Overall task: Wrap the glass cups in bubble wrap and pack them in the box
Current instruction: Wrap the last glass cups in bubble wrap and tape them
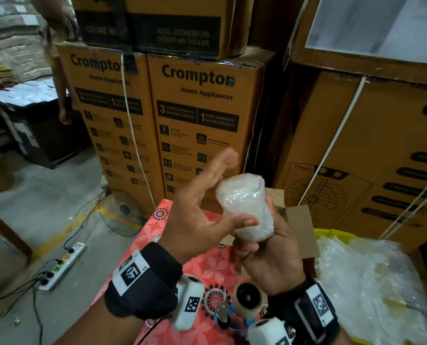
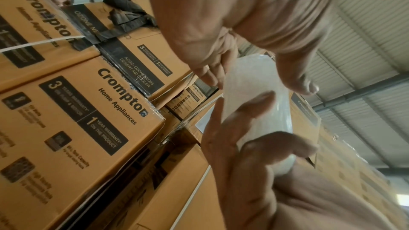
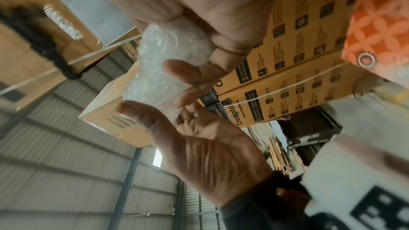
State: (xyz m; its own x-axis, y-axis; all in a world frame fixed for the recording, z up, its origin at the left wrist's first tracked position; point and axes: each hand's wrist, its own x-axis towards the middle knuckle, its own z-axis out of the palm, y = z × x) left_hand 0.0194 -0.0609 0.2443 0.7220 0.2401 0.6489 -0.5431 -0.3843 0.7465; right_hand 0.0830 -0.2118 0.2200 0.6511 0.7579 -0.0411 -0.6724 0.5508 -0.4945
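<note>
A glass cup wrapped in bubble wrap (image 1: 244, 207) is held upright above the table, and my right hand (image 1: 269, 255) grips it from below with fingers curled round its base. My left hand (image 1: 207, 197) is spread flat beside it on the left, palm toward the wrap and thumb touching its lower side. In the left wrist view the wrapped cup (image 2: 254, 97) lies between my left hand (image 2: 221, 32) above and my right hand's fingers (image 2: 254, 109). The right wrist view shows the wrapped cup (image 3: 161, 59) in my right hand (image 3: 199, 6). An open cardboard box (image 1: 299, 227) stands just behind the cup.
The table wears a red floral cloth (image 1: 207, 265). A tape roll (image 1: 247, 298) lies near my wrists. Loose bubble wrap (image 1: 369, 282) fills a yellow bin on the right. Tall appliance cartons (image 1: 202, 108) stand behind. Another person (image 1: 58, 70) stands far left; a power strip (image 1: 63, 265) lies on the floor.
</note>
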